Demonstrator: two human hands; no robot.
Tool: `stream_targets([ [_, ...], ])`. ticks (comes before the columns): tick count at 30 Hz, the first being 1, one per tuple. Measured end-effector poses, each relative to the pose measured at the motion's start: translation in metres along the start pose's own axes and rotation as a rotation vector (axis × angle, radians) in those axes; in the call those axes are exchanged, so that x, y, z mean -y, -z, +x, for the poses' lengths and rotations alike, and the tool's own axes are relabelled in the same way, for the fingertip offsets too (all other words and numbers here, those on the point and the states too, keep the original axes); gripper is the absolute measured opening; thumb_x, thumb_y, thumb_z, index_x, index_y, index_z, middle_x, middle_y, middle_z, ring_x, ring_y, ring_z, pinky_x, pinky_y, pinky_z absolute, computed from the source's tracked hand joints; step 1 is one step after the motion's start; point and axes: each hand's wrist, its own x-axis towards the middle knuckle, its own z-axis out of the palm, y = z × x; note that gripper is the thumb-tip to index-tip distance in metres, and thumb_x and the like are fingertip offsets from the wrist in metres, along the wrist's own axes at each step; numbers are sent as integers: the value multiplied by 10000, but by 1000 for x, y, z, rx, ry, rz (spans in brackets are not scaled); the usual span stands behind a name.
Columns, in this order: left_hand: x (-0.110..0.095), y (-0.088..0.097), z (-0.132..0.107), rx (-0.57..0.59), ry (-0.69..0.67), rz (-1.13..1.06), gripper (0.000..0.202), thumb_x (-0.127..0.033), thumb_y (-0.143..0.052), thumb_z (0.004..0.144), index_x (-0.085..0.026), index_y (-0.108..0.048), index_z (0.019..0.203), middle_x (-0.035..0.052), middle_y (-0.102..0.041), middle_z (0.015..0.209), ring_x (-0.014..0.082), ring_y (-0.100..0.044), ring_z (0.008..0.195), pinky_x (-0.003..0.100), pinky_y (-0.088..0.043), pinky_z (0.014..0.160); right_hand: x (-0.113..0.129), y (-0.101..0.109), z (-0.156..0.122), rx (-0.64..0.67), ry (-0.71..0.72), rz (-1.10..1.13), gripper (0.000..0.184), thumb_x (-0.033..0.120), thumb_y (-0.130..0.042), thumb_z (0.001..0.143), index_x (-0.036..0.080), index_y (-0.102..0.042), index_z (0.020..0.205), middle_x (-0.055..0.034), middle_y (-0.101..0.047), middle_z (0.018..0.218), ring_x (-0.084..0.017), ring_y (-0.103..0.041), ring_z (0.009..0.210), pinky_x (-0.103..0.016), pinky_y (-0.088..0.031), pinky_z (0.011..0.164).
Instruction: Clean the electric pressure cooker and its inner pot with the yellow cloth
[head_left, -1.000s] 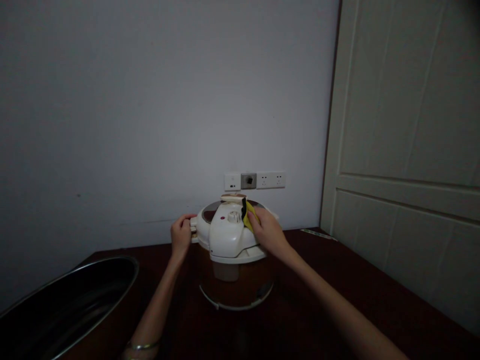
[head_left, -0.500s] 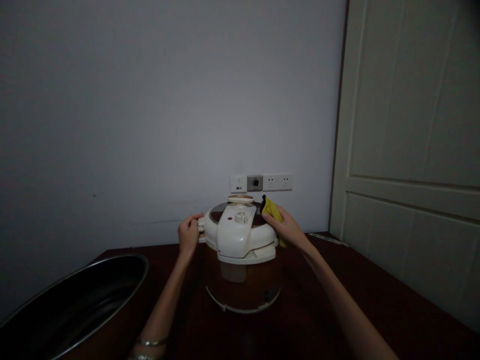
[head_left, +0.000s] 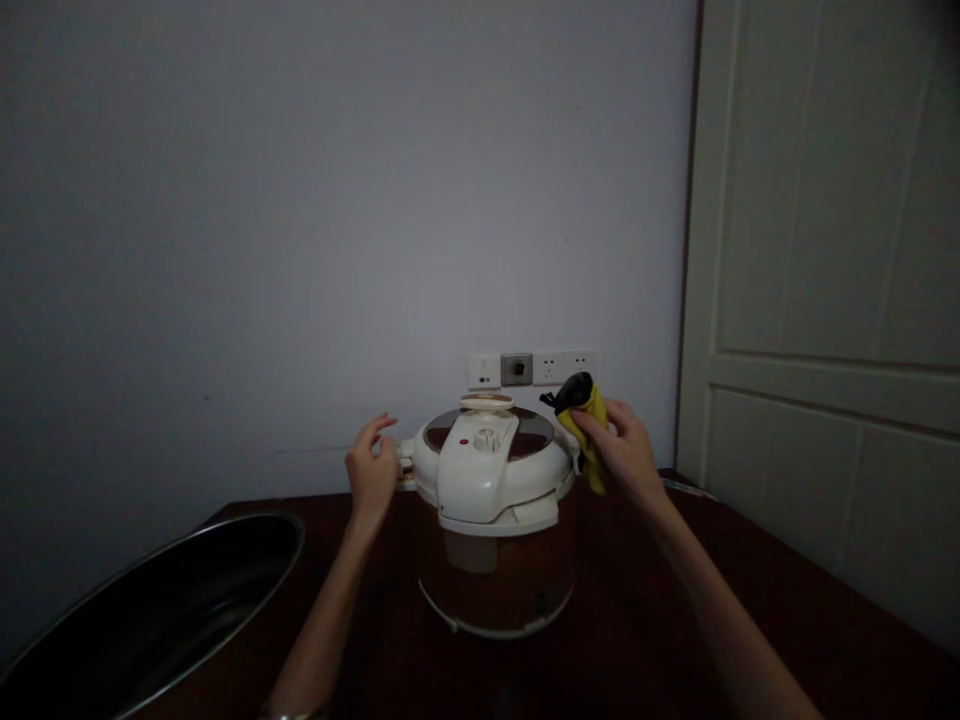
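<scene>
A white and brown electric pressure cooker (head_left: 472,490) stands upright on the dark red table, its lid on. Beside the cooker's left side handle is my left hand (head_left: 371,465), fingers apart and curved, holding nothing. My right hand (head_left: 622,450) pinches a yellow cloth (head_left: 596,440) with a black part and a short black tuft, at the right edge of the lid. Whether the cloth touches the lid there I cannot tell.
A large dark pot (head_left: 172,610) with a metal rim stands at the lower left. Wall sockets (head_left: 551,368) sit behind the cooker on the pale wall (head_left: 337,200). A panelled door (head_left: 825,250) is at the right. The dark table (head_left: 675,610) lies underneath.
My left hand has let go of the cooker's left handle and opened. My right hand has moved the yellow cloth rightward, away from the lid's top, showing more of its black part.
</scene>
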Motion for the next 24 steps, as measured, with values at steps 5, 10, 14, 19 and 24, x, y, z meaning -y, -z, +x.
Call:
stream_targets([
  [5,-65,17,-23,23,-278,-97,225,-119,-452,774,-161,-640,892,82,-651,1047,193,-592,1021,326,-481,843,44,13,-17,67,-45,200,335,449,-675,701,187,-665,909,-47,-666,889,-199,-606,806,-301,-484,686],
  [10,-115,20,-65,161,-623,-107,149,-115,-529,793,-157,-609,912,84,-655,959,182,-609,923,329,-507,790,63,3,-30,140,-166,470,371,441,-715,678,182,-634,931,-52,-685,937,-183,-637,791,-284,-515,694],
  [14,-133,13,-86,286,-1098,-23,338,-276,-641,757,-101,-566,1037,130,-656,970,223,-597,931,365,-530,795,69,-10,-39,152,-221,550,399,434,-738,653,187,-595,932,-52,-683,952,-184,-643,820,-280,-523,722],
  [19,-128,4,-91,253,-1088,120,286,-204,-574,811,-95,-541,1073,131,-654,966,219,-597,936,361,-526,819,74,-17,-49,191,-264,581,400,431,-723,675,194,-567,957,-51,-675,989,-185,-647,844,-274,-530,704],
  [24,-125,21,-77,188,-790,-71,225,-174,-587,782,-155,-579,1006,84,-652,942,187,-606,895,340,-520,792,74,-3,-42,402,-362,494,449,532,-674,685,195,-580,967,-72,-676,975,-220,-654,833,-298,-545,604],
])
